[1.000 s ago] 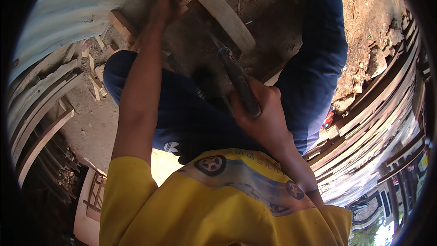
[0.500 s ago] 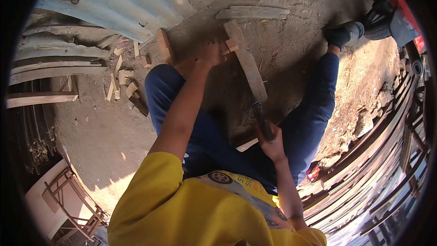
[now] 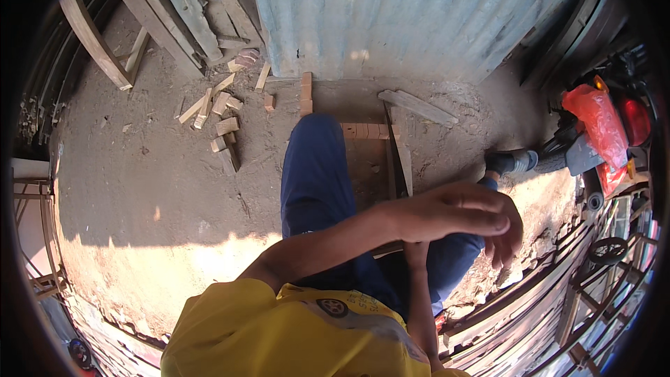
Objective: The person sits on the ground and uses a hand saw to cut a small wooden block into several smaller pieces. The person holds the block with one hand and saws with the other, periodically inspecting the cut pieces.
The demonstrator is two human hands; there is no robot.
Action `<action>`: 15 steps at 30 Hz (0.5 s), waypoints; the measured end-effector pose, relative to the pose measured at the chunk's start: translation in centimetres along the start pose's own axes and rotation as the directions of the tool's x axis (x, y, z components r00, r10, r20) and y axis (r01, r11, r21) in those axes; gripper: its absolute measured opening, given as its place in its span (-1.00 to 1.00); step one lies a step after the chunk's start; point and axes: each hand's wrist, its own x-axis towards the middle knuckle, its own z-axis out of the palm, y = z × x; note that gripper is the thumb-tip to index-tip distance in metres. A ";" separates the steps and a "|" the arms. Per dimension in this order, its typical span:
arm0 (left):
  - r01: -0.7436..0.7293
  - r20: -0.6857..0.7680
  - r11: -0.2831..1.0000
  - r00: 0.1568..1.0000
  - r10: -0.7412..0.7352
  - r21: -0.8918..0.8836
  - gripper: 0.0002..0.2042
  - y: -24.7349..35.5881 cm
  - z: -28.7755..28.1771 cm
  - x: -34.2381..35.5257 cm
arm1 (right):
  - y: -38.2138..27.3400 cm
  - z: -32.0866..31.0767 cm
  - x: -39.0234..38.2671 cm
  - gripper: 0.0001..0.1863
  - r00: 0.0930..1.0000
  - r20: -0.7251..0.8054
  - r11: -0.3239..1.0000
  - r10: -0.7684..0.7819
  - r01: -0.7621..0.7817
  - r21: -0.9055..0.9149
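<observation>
The left grip (image 3: 481,220) is held raised across the body to the right, released, its fingers loosely bent. By the left forearm (image 3: 335,244) the right grip (image 3: 417,250) is largely covered, so whether it is clenched on a handle cannot be told. Beyond the forearm, the dark narrow blade of a saw (image 3: 400,176) is seen pointing away from the body; its handle is hidden. The reddish wooden bar (image 3: 365,130) is placed low over the ground (image 3: 160,181), just beyond the bent left knee (image 3: 314,143), and is crossed by the blade near its right end. Beside the blade, a pale plank (image 3: 407,167) is partly shown. Small wood offcuts (image 3: 227,126) are scattered to the left, a loose board (image 3: 419,107) is laid farther right, and the far side is closed by a corrugated metal sheet (image 3: 405,21).
</observation>
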 end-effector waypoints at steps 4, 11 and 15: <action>-0.198 0.114 0.855 0.952 0.284 -0.479 -0.74 4.7 13.5 0.4 | -0.7 0.9 -0.5 -0.88 0.902 0.264 0.938 0.341 -0.343 -0.040; -0.080 0.289 0.722 0.882 0.373 -0.687 -0.76 4.3 19.0 -0.5 | -2.1 -4.2 2.2 -0.87 0.871 0.410 0.962 0.271 -0.228 -0.150; -0.053 0.279 0.713 0.898 0.340 -0.699 -0.77 3.2 18.0 -0.8 | -9.0 -3.5 7.3 -0.84 0.732 0.522 0.896 0.438 -0.399 -0.194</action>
